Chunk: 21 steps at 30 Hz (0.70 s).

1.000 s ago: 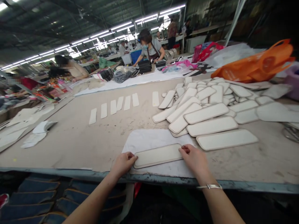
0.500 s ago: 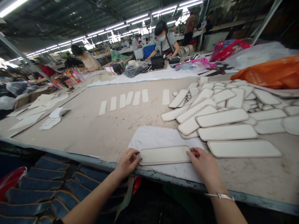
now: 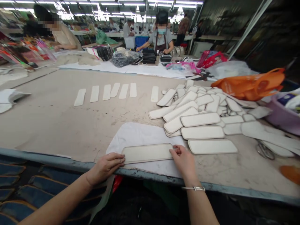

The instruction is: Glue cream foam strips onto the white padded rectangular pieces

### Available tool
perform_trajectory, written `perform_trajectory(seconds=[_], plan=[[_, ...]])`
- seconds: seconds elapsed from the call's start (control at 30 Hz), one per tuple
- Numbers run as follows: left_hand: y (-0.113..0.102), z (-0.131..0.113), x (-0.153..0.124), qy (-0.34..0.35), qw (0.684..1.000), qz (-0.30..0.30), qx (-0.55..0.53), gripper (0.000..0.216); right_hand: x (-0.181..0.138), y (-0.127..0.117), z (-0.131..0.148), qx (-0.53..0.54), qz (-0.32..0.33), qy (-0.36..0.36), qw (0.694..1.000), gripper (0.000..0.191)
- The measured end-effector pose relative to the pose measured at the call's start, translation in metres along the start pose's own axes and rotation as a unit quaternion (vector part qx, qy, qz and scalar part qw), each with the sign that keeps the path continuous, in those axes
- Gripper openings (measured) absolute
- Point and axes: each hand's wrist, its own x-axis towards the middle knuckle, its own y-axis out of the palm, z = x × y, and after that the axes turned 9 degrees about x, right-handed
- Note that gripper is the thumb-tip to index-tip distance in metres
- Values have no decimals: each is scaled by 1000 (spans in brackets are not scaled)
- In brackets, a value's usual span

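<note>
A long cream panel with rounded corners [image 3: 147, 152] lies on a white cloth [image 3: 138, 135] at the near edge of the worktable [image 3: 58, 125]. My left hand [image 3: 105, 167] rests at the panel's left end, its fingers curled against the edge. My right hand [image 3: 184, 161] pinches the panel's right end with bent fingers; a silver bangle sits on that wrist. Just to the right, several similar cream panels [image 3: 201, 120] lie in an overlapping heap.
A row of narrow cream strips [image 3: 107, 92] lies farther back. Scissors [image 3: 264, 151], a purple tub [image 3: 282, 117] and an orange bag [image 3: 253, 83] are at the right. Other people work at far tables [image 3: 161, 34]. Blue stacked pieces [image 3: 14, 190] sit below the table's edge.
The head camera has swung and the view has shifted. Both hands stay at the ends of the same panel on the cloth; the panel has barely moved.
</note>
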Motion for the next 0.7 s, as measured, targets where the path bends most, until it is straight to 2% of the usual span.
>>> perform_trajectory(seconds=[0.37,0.7], plan=[[-2,-1,1,-22,999,40,3,23,-1,0,0,-19,-1,2,1000,31],[-6,-9,7,26,999,5,26,21,-2,0,8,-62,-10,8,998,30]])
